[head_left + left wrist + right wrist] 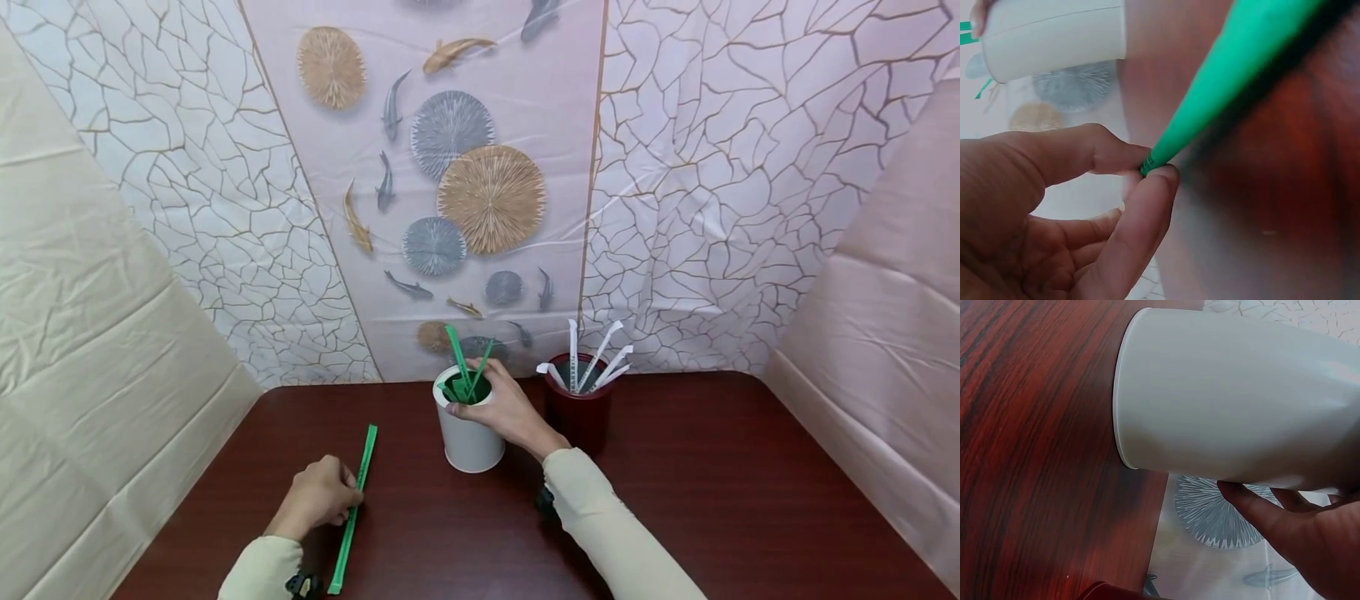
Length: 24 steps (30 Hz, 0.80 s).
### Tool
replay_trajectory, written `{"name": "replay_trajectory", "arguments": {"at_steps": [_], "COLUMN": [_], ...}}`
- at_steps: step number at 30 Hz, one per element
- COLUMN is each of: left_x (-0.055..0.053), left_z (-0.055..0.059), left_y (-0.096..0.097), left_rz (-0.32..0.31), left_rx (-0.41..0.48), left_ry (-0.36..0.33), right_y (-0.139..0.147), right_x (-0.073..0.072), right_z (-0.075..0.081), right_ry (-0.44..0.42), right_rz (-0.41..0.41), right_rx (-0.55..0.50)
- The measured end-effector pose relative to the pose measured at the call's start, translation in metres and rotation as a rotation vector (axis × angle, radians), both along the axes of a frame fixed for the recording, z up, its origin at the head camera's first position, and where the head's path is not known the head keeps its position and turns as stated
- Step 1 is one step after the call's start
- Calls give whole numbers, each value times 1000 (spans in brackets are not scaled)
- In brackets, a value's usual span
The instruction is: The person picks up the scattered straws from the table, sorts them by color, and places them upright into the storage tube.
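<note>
Between thumb and index finger, my left hand point(322, 493) pinches a long green paper-wrapped straw point(347, 542) at the table's left side. The left wrist view shows the fingertips squeezing the straw point(1210, 103) around its printed part, close over the wood. With my right hand point(513, 410) I grip the upper part of a white cylindrical canister point(468, 440), fingers around its rim. Several green wrapped straws point(461, 371) stick up out of it. In the right wrist view the canister point(1222, 400) appears sideways, with fingers along its wall.
To the right of the canister stands a dark red canister point(577, 417) holding several white wrapped straws point(592, 358), partly behind my right forearm. Everything stands on a dark reddish wood table point(712, 500). A patterned cloth backdrop point(491, 200) hangs behind its far edge.
</note>
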<state>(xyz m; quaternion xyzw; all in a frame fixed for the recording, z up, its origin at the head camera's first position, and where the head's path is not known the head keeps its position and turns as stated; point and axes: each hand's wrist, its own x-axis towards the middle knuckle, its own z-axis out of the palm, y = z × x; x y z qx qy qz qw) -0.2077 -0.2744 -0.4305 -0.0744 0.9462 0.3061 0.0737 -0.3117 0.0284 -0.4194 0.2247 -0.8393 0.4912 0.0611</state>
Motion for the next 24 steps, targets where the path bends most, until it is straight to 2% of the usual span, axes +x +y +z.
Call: {"name": "replay_trajectory", "arguments": {"at_steps": [2, 4, 7, 10, 13, 15, 17, 19, 21, 24], "left_x": [0, -1, -5, -12, -21, -28, -34, -39, -42, -47], "left_z": [9, 24, 56, 93, 125, 141, 152, 159, 161, 155], "left_y": [1, 3, 9, 16, 26, 33, 42, 52, 61, 74], "left_rz": [-6, -14, -41, -77, -101, -107, -98, -90, -91, -100], "left_rx": [13, 33, 43, 83, 200, 287, 340, 358, 361, 384], "left_ry": [41, 89, 158, 232, 341, 419, 500, 580, 669, 792], "right_y": [-1, -1, -1, -1, 0, 1, 1, 0, 0, -1], "right_x": [0, -1, 0, 1, 1, 0, -1, -1, -1, 0], "right_z": [0, 0, 0, -1, -1, -1, -2, -2, -2, -4], "right_ry": [1, 0, -2, -9, -14, -12, -9, -12, -15, -24], "right_rz": [2, 3, -1, -8, -13, -15, -14, -11, -7, -8], "right_rx": [-4, -10, -10, -13, -19, -25, -30, -33, -36, -39]}}
